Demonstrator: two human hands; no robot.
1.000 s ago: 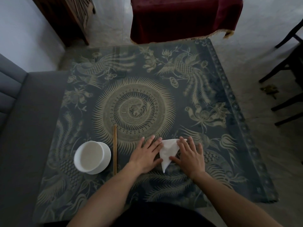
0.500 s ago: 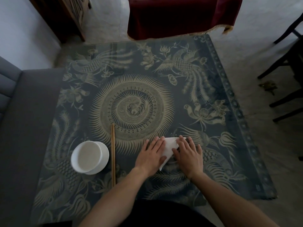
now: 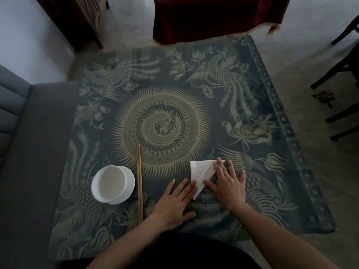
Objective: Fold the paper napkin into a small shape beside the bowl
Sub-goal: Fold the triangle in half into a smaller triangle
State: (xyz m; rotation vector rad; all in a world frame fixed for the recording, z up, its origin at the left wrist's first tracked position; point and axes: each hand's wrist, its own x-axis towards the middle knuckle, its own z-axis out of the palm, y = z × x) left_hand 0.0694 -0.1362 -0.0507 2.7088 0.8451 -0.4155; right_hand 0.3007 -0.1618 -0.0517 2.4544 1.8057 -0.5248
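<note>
A white paper napkin [image 3: 201,172], folded into a triangle with its point toward me, lies flat on the patterned table. My right hand [image 3: 228,184] rests flat with spread fingers along the napkin's right edge, covering part of it. My left hand [image 3: 174,203] lies flat on the table to the lower left, its fingertips just touching the napkin's lower tip. The white bowl [image 3: 112,184] stands well to the left, apart from the napkin.
A pair of wooden chopsticks [image 3: 139,183] lies lengthwise between bowl and hands. The table [image 3: 272,200] carries a dark cloth with pale bird and flower patterns. A grey sofa [image 3: 29,152] is left, dark chair legs [image 3: 342,74] right, a maroon-draped piece [image 3: 213,14] beyond.
My left hand has slid down and left off the napkin, uncovering its left part. My right hand stays pressed on the right side. The napkin's triangle shows more fully.
</note>
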